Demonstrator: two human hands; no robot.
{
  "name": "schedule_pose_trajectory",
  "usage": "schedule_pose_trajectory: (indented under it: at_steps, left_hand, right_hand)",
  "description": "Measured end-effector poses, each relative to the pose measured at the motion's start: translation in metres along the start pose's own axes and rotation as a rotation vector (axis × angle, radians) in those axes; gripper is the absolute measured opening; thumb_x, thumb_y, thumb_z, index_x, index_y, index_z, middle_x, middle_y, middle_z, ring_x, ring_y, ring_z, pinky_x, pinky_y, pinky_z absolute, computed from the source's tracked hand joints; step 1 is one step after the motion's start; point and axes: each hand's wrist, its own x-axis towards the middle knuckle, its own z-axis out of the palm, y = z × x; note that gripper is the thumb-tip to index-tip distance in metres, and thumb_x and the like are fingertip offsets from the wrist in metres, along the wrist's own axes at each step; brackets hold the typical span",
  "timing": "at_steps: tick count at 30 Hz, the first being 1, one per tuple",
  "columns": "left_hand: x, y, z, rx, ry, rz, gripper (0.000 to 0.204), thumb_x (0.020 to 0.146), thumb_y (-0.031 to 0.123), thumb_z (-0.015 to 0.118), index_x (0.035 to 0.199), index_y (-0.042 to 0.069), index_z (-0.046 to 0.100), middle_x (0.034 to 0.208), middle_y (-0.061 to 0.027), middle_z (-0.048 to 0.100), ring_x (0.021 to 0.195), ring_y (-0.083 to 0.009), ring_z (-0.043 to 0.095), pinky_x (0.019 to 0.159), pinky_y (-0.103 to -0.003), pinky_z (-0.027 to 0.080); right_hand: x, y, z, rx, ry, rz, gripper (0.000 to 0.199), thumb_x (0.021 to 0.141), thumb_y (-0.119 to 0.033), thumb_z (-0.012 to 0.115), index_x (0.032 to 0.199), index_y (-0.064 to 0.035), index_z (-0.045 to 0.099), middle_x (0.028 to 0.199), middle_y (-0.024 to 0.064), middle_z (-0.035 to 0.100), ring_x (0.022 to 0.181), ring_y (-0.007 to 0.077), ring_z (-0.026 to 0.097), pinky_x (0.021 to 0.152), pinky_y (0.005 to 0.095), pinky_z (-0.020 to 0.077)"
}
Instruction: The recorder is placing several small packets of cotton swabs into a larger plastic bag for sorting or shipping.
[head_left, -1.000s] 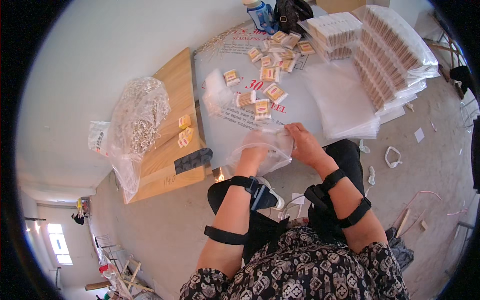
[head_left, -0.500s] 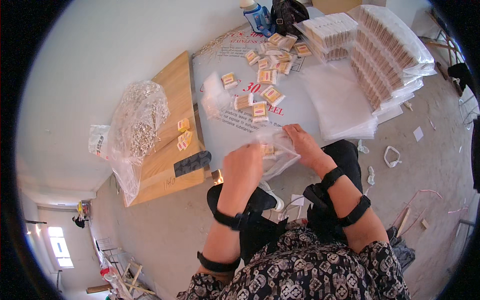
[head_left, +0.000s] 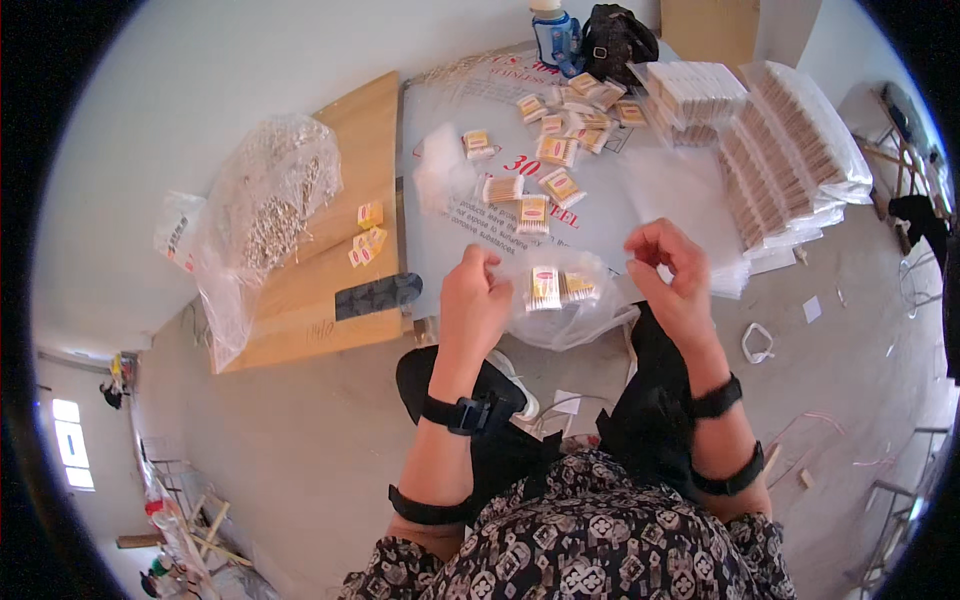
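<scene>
A clear plastic bag lies over the table's near edge, between my hands. Inside it are small packs of cotton swabs with yellow and white labels. My left hand is close by the bag's left side, fingers bent and thumb a little apart; no held thing shows. To the right of the bag, my right hand is raised with curved, parted fingers and nothing in it. Beyond the bag, several more swab packs are scattered on the grey table.
Tall stacks of bagged swabs stand at the right, near flat clear bags. A wooden board at the left bears a big bag of loose swabs and small yellow cards. A bottle and black backpack sit behind.
Both hands have moved apart, the right one away from the bag to the right. The bag now lies spread between them, its packs in plainer sight. The whole view has shifted slightly.
</scene>
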Motion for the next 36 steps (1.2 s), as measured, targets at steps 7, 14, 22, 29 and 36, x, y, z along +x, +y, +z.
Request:
schedule_pose_trajectory:
  at_steps: [7,14,22,29,36]
  left_hand:
    - [0.011,0.031,0.005,-0.065,0.067,0.244,0.028,0.072,-0.002,0.057,0.1,-0.001,0.054,0.068,-0.011,0.054,0.064,-0.0224,0.054,0.061,-0.034,0.045]
    - [0.014,0.034,0.006,-0.265,-0.016,0.161,0.026,0.073,-0.002,0.056,0.099,-0.001,0.055,0.067,-0.0093,0.053,0.061,-0.0207,0.053,0.059,-0.033,0.045]
    - [0.0,0.037,0.014,-0.433,-0.152,0.119,0.028,0.071,-0.005,0.055,0.098,-0.002,0.055,0.061,-0.0031,0.046,0.056,-0.0113,0.046,0.053,-0.028,0.041]
    - [0.008,0.035,0.017,-0.564,-0.137,0.133,0.021,0.079,0.001,0.058,0.1,-0.001,0.056,0.067,0.0014,0.048,0.055,-0.0069,0.044,0.049,-0.022,0.038]
    - [0.033,-0.023,-0.007,-0.698,-0.071,-0.146,0.023,0.087,0.019,0.061,0.102,0.001,0.057,0.075,-0.0027,0.058,0.057,-0.0083,0.054,0.048,-0.021,0.043]
  right_hand:
    - [0.02,-0.039,0.046,-0.256,-0.556,-0.237,0.007,0.074,-0.004,0.058,0.079,0.001,0.058,0.078,0.0183,0.062,0.073,0.0376,0.059,0.065,0.0415,0.0474]
    - [0.034,0.044,0.086,-0.514,-0.901,-0.071,0.015,0.078,-0.012,0.056,0.087,-0.0023,0.063,0.089,0.0194,0.066,0.086,0.0366,0.063,0.074,0.0437,0.0491]
    - [0.027,0.037,0.096,-0.545,-0.751,0.06,0.023,0.081,-0.021,0.056,0.096,-0.0061,0.065,0.098,0.0155,0.067,0.093,0.0334,0.063,0.079,0.0411,0.0493]
    - [0.031,0.09,0.098,-0.344,-0.726,-0.006,0.022,0.084,-0.012,0.053,0.104,-0.0044,0.06,0.101,0.0167,0.065,0.097,0.0312,0.061,0.083,0.0398,0.0471]
    - [0.025,-0.015,0.051,-0.735,-0.951,-0.023,0.023,0.085,-0.006,0.051,0.106,0.0001,0.058,0.1,0.0198,0.062,0.094,0.0351,0.059,0.082,0.0414,0.0466]
